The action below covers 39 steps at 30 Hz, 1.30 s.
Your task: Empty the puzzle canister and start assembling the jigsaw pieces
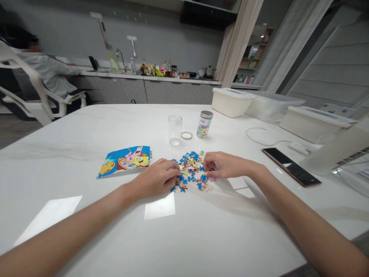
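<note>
Puzzle pieces [190, 164] lie spread at frame centre. My left hand [161, 175] curls at their left edge and my right hand [219, 164] at their right, fingers bent nearly closed; whether either pinches a piece I cannot tell. A picture sheet [122, 159] lies left of centre.

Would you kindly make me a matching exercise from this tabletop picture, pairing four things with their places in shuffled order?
Things
1. Puzzle pieces
2. Printed cartoon sheet
3. Clear jar
4. Phone

Places
A. To the right of the right hand, on the table
B. Beside the round lid, on its left
C. Mostly between the right hand and the left hand
D. Just to the left of the left hand

Right pairs: 1-C, 2-D, 3-B, 4-A
</note>
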Each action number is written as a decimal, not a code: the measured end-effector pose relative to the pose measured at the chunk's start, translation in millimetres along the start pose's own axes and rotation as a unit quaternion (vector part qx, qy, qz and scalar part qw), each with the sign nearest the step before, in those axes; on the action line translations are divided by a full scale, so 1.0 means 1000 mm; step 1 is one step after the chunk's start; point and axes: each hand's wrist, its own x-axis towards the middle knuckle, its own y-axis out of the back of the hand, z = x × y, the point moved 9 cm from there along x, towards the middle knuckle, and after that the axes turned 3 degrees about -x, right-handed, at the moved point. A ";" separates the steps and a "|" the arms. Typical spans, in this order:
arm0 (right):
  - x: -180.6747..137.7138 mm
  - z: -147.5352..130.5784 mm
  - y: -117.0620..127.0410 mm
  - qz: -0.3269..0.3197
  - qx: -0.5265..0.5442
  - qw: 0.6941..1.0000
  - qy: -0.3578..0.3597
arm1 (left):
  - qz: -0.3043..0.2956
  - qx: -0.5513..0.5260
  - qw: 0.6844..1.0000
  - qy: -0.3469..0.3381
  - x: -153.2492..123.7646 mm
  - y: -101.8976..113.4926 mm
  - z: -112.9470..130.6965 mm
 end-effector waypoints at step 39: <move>-0.001 -0.004 0.014 0.060 -0.015 0.998 -0.017 | -0.007 -0.008 1.000 0.007 0.000 -0.002 -0.001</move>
